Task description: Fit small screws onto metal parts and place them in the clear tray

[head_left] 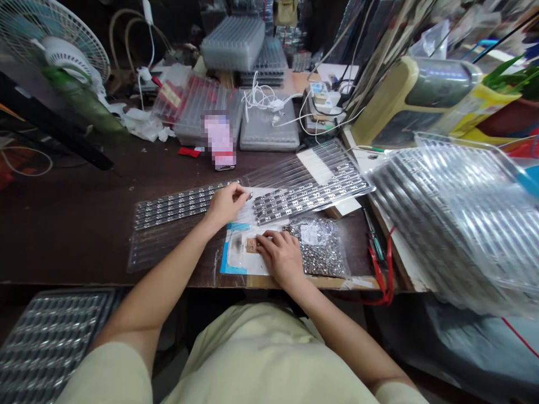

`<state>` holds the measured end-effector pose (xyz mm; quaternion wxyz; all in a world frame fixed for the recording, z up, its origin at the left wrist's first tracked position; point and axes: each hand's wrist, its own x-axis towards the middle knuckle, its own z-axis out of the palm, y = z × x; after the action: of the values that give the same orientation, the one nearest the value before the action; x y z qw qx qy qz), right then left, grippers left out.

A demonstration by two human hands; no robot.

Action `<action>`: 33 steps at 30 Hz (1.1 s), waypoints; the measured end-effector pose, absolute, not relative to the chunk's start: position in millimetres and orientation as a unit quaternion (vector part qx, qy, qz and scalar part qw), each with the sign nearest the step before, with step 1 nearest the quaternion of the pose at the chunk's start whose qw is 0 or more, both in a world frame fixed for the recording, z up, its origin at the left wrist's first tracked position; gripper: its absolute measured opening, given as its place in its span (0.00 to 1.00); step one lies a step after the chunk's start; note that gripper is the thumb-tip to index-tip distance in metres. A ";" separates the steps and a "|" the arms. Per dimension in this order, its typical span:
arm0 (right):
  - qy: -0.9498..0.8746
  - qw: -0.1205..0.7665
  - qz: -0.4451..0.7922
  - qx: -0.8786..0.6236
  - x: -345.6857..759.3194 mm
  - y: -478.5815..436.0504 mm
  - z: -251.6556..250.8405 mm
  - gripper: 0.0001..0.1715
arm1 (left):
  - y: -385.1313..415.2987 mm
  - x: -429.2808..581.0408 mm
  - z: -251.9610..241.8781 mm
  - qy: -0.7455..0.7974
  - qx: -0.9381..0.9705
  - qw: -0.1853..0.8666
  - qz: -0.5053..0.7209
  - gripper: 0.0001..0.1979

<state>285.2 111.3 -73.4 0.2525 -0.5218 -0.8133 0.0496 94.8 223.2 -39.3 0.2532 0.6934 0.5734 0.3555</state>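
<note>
My left hand is closed in a pinch between two clear ribbed trays; whatever its fingertips hold is too small to make out. The left tray carries rows of small dark-and-metal parts along its far side. To the right, a second tray bears similar rows of parts. My right hand is curled, its fingertips at a small brown block on a white pad with blue tape. Those fingers hide what they grip. A clear bag of small shiny metal pieces lies beside it.
Stacked clear trays lean over the table's right side, near a green-handled tool and red cord. A blurred pink object, white cables and more trays occupy the back. A fan stands back left.
</note>
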 end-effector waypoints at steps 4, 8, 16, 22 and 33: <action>-0.833 0.197 -0.005 -0.518 311.0 104.5 -67.9 0.17 | 173.6 74.0 -43.3 0.526 0.637 0.425 0.369 0.15; -0.840 0.192 -0.013 -0.508 321.7 102.2 -73.9 0.12 | 134.9 76.5 -54.6 0.543 0.645 0.409 0.348 0.12; -0.802 0.295 0.019 -0.518 306.4 113.6 -83.2 0.11 | 115.7 106.3 -71.3 0.547 0.700 0.287 0.358 0.06; -0.774 0.338 0.052 -0.532 308.6 112.2 -79.4 0.09 | 112.9 112.3 -72.0 0.537 0.724 0.255 0.350 0.08; -0.761 0.375 0.109 -0.519 312.1 112.6 -79.3 0.11 | 112.0 116.9 -71.0 0.545 0.747 0.206 0.320 0.06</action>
<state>312.1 112.6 -79.3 0.3748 -0.5186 -0.7607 0.1091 116.9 112.0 -71.0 0.2057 0.7469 0.5454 0.3198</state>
